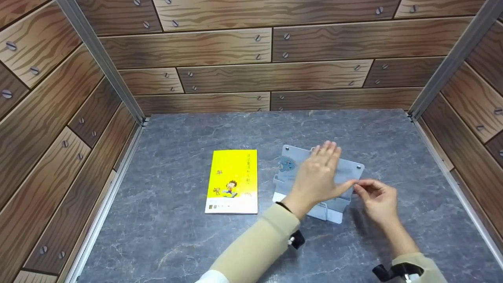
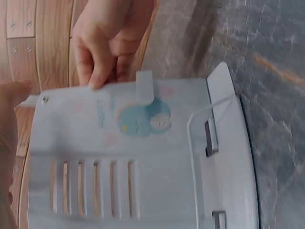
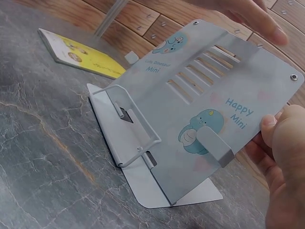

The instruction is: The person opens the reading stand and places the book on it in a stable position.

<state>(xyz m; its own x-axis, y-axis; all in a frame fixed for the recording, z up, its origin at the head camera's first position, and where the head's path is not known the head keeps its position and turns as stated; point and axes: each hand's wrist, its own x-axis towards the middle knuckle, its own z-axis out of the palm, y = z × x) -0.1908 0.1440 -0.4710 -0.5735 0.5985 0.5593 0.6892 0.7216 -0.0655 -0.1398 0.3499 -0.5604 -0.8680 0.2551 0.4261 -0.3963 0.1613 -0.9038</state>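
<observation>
A pale blue metal book stand (image 1: 290,173) with cartoon dinosaurs stands on the table, its slotted back panel tilted up from a flat base. My right hand (image 1: 379,200) pinches the panel's right edge between thumb and fingers, as the right wrist view shows at the hand (image 3: 286,157). My left hand (image 1: 318,173), fingers straight, reaches over the panel's top edge, its thumb pointing toward the right hand. In the left wrist view only part of the left hand (image 2: 7,114) shows, beside the top edge. A wire holder (image 3: 138,119) sits at the base.
A yellow book (image 1: 234,177) with a cartoon child on its cover lies flat to the left of the stand. The grey marbled table (image 1: 177,236) is bounded by wood-patterned walls (image 1: 220,80) at the back and both sides.
</observation>
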